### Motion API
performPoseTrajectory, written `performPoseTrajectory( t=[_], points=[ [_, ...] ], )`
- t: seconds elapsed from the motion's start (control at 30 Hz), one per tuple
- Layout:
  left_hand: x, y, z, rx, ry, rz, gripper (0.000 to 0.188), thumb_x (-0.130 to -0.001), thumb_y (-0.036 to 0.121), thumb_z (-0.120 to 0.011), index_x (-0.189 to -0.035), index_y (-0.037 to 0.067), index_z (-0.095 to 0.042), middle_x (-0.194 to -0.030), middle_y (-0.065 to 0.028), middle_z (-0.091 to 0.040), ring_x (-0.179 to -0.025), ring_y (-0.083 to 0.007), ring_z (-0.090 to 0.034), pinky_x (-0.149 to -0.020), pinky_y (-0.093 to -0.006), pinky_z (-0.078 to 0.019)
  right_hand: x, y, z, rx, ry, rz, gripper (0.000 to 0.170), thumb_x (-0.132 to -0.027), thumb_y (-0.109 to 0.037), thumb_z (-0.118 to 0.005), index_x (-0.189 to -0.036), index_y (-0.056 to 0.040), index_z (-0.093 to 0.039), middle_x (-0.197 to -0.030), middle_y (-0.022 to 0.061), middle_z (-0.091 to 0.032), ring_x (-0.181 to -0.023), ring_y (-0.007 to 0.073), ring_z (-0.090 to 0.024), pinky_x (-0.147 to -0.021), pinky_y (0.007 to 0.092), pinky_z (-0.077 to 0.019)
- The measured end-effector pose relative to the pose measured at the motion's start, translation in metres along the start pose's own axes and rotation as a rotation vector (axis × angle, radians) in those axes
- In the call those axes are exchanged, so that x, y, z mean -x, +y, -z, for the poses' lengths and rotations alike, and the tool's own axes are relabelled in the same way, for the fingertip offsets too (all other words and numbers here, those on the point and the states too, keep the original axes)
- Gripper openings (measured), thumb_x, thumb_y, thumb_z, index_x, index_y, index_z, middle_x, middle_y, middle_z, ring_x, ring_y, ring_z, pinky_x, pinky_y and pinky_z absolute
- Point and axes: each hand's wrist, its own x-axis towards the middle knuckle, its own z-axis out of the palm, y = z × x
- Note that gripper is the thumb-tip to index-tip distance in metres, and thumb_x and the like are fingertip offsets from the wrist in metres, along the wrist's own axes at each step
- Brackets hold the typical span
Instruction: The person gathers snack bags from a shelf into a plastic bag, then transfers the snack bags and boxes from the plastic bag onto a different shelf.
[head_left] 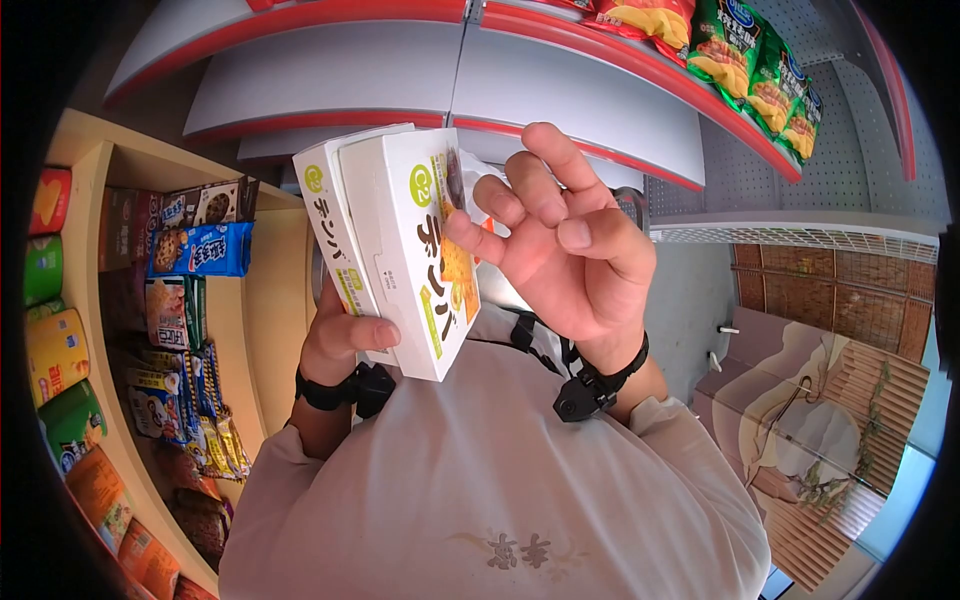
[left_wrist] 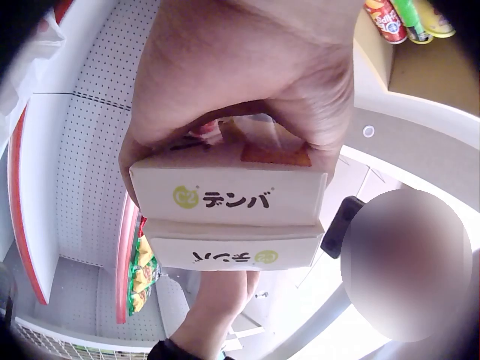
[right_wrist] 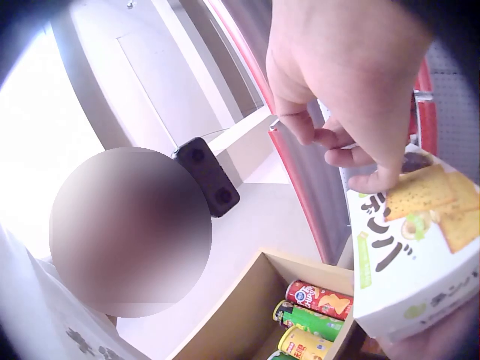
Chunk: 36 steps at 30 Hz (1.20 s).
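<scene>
Two white cracker boxes (head_left: 425,255) with green and black lettering stand side by side, tilted, in front of the chest. My left hand (head_left: 340,335) grips the pair, its thumb lying across the near box edge. In the left wrist view the left hand (left_wrist: 240,82) spans the boxes (left_wrist: 232,196), whose lettered narrow sides face the camera. My right hand (head_left: 575,245) is raised beside the nearer box with fingers loosely bent and spread, holding nothing. From the right wrist, one fingertip of the right hand (right_wrist: 345,90) lies against the printed cracker picture on the box (right_wrist: 412,240).
White shelves with red edges (head_left: 330,125) rise ahead, green chip bags (head_left: 730,50) at upper right. A wooden shelf unit (head_left: 90,190) on the left holds snack packets (head_left: 200,250) and chip cans (head_left: 60,355). A white wire basket or rack (head_left: 800,235) stands at right.
</scene>
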Motion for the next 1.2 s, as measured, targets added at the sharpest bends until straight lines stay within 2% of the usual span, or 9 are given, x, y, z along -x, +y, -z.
performPoseTrajectory(
  t=[0.17, 0.43, 0.6, 0.67, 1.0, 1.07, 1.2],
  points=[
    [-0.001, 0.001, -0.001, 0.009, 0.001, 0.001, 0.082, -0.055, 0.017, -0.071, -0.130, 0.000, -0.042, -0.113, -0.0150, -0.062, -0.101, -0.0250, -0.063, -0.085, -0.0347, -0.0518, -0.002, 0.001, 0.001, 0.030, -0.024, 0.010, 0.064, -0.073, 0.001, -0.043, -0.135, -0.0079, -0.044, -0.078, -0.0014, -0.041, -0.095, 0.0184, -0.042, -0.107, 0.0469, -0.0326],
    [-0.002, 0.002, -0.002, 0.019, -0.013, -0.045, 0.079, -0.057, 0.018, -0.073, -0.129, 0.001, -0.043, -0.112, -0.0135, -0.062, -0.098, -0.0231, -0.063, -0.083, -0.0339, -0.0523, -0.006, 0.003, 0.005, 0.043, -0.067, 0.040, 0.064, -0.071, 0.002, -0.042, -0.133, -0.0089, -0.047, -0.081, -0.0013, -0.046, -0.095, 0.0180, -0.044, -0.108, 0.0463, -0.0323],
    [-0.002, 0.005, -0.002, 0.002, -0.010, -0.008, 0.080, -0.057, 0.019, -0.074, -0.128, 0.000, -0.043, -0.112, -0.0135, -0.062, -0.099, -0.0231, -0.063, -0.084, -0.0335, -0.0520, -0.006, 0.003, 0.004, 0.023, -0.062, 0.044, 0.065, -0.070, 0.003, -0.041, -0.133, -0.0094, -0.047, -0.080, -0.0010, -0.046, -0.095, 0.0180, -0.043, -0.108, 0.0464, -0.0322],
    [-0.002, 0.006, -0.003, -0.006, -0.019, 0.006, 0.080, -0.057, 0.019, -0.074, -0.128, 0.000, -0.043, -0.112, -0.0135, -0.062, -0.099, -0.0232, -0.063, -0.084, -0.0335, -0.0520, -0.007, 0.003, 0.003, -0.079, -0.027, 0.055, 0.056, -0.071, 0.008, -0.041, -0.125, -0.0040, -0.053, -0.083, 0.0032, -0.052, -0.095, 0.0213, -0.052, -0.104, 0.0440, -0.0397],
    [-0.002, 0.008, -0.011, 0.027, 0.022, -0.016, 0.082, -0.057, 0.020, -0.073, -0.130, -0.001, -0.043, -0.114, -0.0149, -0.061, -0.100, -0.0243, -0.063, -0.086, -0.0350, -0.0516, -0.004, 0.004, -0.005, -0.093, 0.047, 0.035, 0.058, -0.077, 0.008, -0.045, -0.133, -0.0057, -0.045, -0.089, 0.0050, -0.054, -0.103, 0.0211, -0.051, -0.106, 0.0459, -0.0367],
    [-0.001, 0.008, -0.010, 0.028, 0.019, -0.021, 0.082, -0.057, 0.020, -0.073, -0.129, -0.001, -0.043, -0.114, -0.0150, -0.061, -0.100, -0.0243, -0.063, -0.086, -0.0349, -0.0517, -0.005, 0.006, 0.001, -0.086, -0.035, 0.045, 0.057, -0.079, 0.009, -0.047, -0.134, -0.0060, -0.044, -0.090, 0.0048, -0.055, -0.105, 0.0202, -0.051, -0.106, 0.0457, -0.0366],
    [0.000, 0.008, -0.008, 0.012, 0.015, -0.004, 0.079, -0.057, 0.019, -0.073, -0.128, -0.001, -0.044, -0.112, -0.0149, -0.062, -0.099, -0.0240, -0.063, -0.085, -0.0347, -0.0517, -0.005, 0.006, 0.000, -0.092, -0.037, 0.047, 0.056, -0.080, 0.010, -0.047, -0.134, -0.0064, -0.045, -0.090, 0.0045, -0.056, -0.105, 0.0197, -0.052, -0.106, 0.0452, -0.0366]
  ],
)
